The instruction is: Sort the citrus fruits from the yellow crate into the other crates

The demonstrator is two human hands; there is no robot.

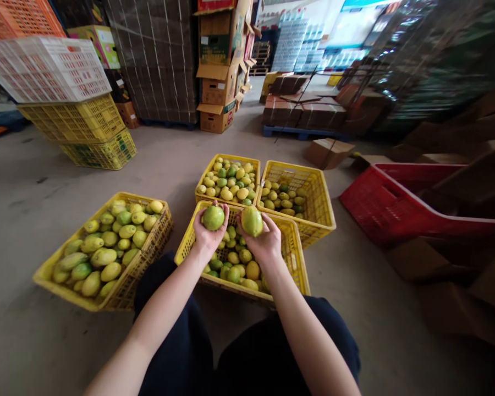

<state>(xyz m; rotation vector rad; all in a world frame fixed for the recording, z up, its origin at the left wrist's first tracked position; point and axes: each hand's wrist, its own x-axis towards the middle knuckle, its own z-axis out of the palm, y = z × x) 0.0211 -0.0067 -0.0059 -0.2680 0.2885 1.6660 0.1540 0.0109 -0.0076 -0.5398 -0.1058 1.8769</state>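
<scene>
My left hand (208, 234) holds a green lemon (213, 218), its fingers curled around the fruit from below. In my right hand (267, 237) rests a yellow-green lemon (251, 221), also gripped from underneath. Both hands are side by side above the near yellow crate (299, 258), which contains several green and yellow lemons (233, 274). Behind it stand a yellow crate full of mostly yellow lemons (227, 181) and a partly filled yellow crate (319, 201). A heaped yellow crate (126, 283) of green-yellow lemons is at the left.
A red bin (379, 206) with cardboard stands at the right, near cartons (429, 258). Stacked crates (76, 118) rise at the back left. Further back are tall box stacks (216, 91) and a blue pallet (301, 132). My knees are below the near crate.
</scene>
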